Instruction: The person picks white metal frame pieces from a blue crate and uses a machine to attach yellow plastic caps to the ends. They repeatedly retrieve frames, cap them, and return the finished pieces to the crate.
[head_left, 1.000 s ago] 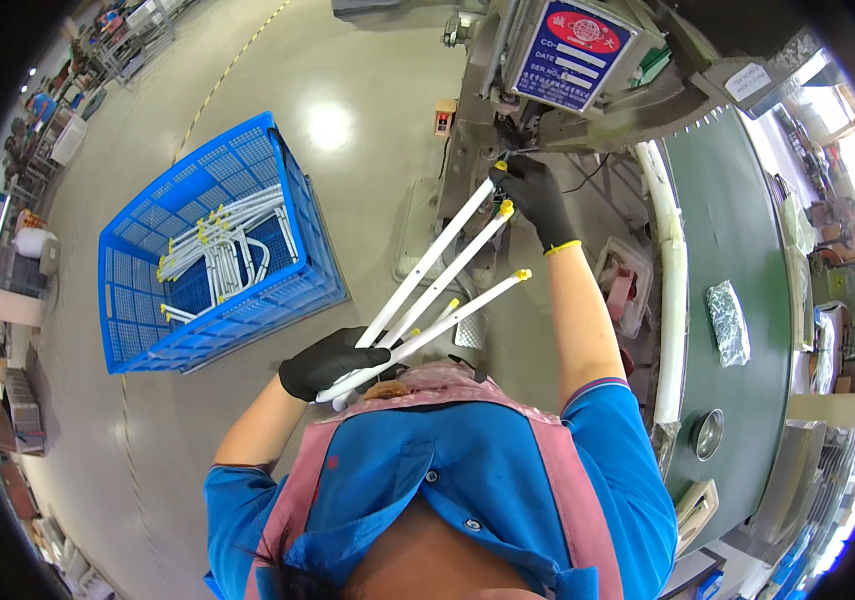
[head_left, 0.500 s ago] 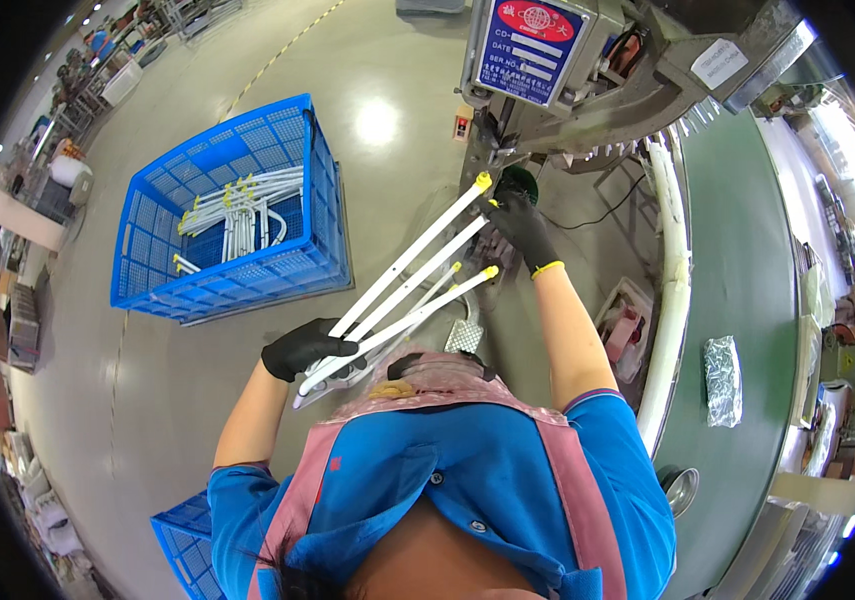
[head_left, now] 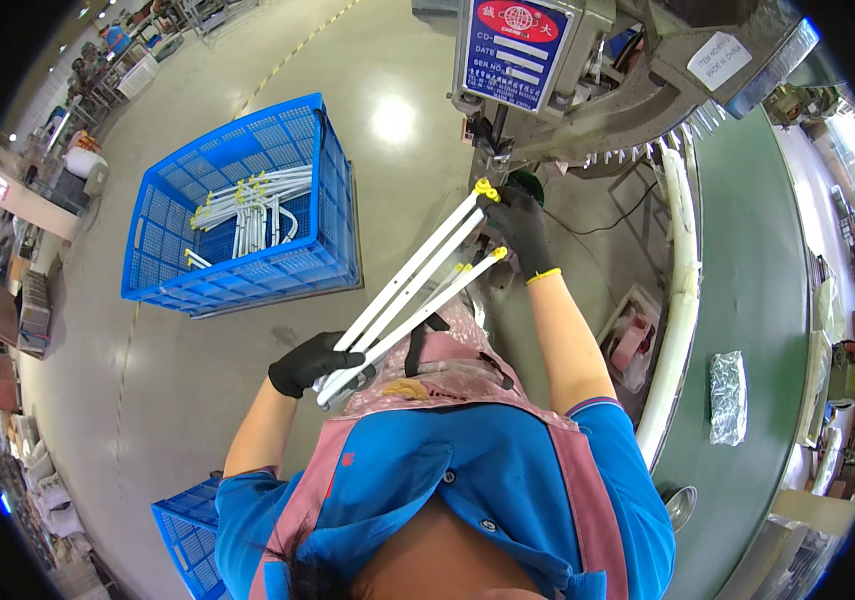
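My left hand (head_left: pixel 309 365), in a black glove, is wrapped round the lower ends of a folding frame of white metal tubes (head_left: pixel 409 290). The tubes slant up to the right and carry yellow end pieces. At the upper end my right hand (head_left: pixel 517 222), in a black glove with a yellow cuff, closes on a tube just by its yellow tip. Two tubes lie side by side up there; the others fan out lower, toward my apron. The upper tips are close beneath the head of a grey press machine (head_left: pixel 507 125). My right fingertips are partly hidden.
A blue plastic crate (head_left: pixel 337 220) at the left holds several similar white tube frames (head_left: pixel 257 205). A second blue crate (head_left: pixel 187 530) stands at lower left. On the right runs a green table (head_left: pixel 747 300) with a silver foil packet (head_left: pixel 727 398) and a white padded edge (head_left: pixel 685 260).
The frame's tubes have drawn closer together, and its lower end has moved slightly right with my left hand. The upper tips stay near the machine head; my view has shifted slightly.
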`<state>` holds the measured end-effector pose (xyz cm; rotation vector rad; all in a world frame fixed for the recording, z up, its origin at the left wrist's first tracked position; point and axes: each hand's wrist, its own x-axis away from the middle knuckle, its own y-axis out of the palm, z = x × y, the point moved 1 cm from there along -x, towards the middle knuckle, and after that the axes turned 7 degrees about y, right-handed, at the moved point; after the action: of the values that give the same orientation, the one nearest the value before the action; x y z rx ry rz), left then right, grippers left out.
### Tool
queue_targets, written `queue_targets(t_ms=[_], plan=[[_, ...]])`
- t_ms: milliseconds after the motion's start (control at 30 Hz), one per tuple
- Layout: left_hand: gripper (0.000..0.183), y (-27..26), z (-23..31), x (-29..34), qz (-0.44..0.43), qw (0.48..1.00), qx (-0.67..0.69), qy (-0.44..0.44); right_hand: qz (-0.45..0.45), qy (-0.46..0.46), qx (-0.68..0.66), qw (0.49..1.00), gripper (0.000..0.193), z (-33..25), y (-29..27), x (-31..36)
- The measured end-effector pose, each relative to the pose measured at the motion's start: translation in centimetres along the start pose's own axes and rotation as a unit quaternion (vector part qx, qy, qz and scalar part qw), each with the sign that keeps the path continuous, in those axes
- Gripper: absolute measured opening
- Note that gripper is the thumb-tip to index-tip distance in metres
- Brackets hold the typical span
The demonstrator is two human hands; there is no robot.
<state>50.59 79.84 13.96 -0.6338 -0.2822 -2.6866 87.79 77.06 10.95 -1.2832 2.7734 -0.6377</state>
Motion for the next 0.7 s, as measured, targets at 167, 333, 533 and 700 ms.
queue_targets(t_ms=[167, 333, 533, 700], plan=[[0.04, 0.4, -0.6, 0.1, -0.002, 0.999, 0.043, -0.012, -0.023, -0.02, -0.043, 0.999, 0.03, 1.1, -0.1, 0.0], [0.035, 0.9, -1.6, 0.0, 0.013, 1.0, -0.007, 0.022, -0.02, -0.021, -0.163, 0.986, 0.029, 1.3, -0.4, 0.6], [0.043, 2.5, -1.7, 0.4, 0.053, 0.998, -0.017, 0.039, -0.013, -0.014, -0.16, 0.987, 0.031, -0.6, -0.5, 0.4], [0.044, 3.0, -0.3, 1.3, 0.079, 0.992, -0.068, 0.072, 0.0, -0.114, -0.196, 0.974, 0.028, -1.6, -0.5, -0.2]])
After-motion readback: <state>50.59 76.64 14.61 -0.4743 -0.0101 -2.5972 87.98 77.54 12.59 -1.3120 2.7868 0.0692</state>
